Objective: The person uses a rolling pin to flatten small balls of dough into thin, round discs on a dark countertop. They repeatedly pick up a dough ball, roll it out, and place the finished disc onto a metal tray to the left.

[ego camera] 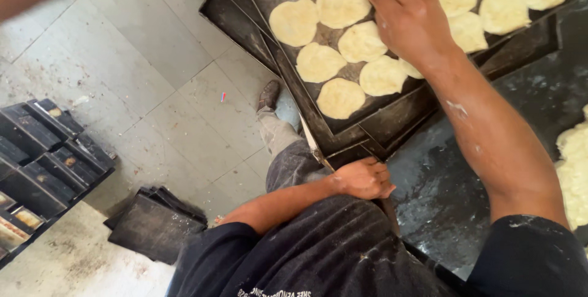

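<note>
On a dark baking tray point(392, 119), the right hand point(407, 15) presses, fingers together, on flat dough rounds point(340, 98). At the tray's near corner, the left hand point(362, 178) curls closed around the edge.

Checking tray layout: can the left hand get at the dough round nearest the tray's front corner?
Probably yes: the left hand grips the tray corner just below that dough round, nothing lying between.

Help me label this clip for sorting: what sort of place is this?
Probably a bakery's working area. Flat, round, pale dough discs lie in rows on a large dark metal baking tray, empty black loaf tins are stacked on the tiled floor, and the right hand rests among the discs.
</note>
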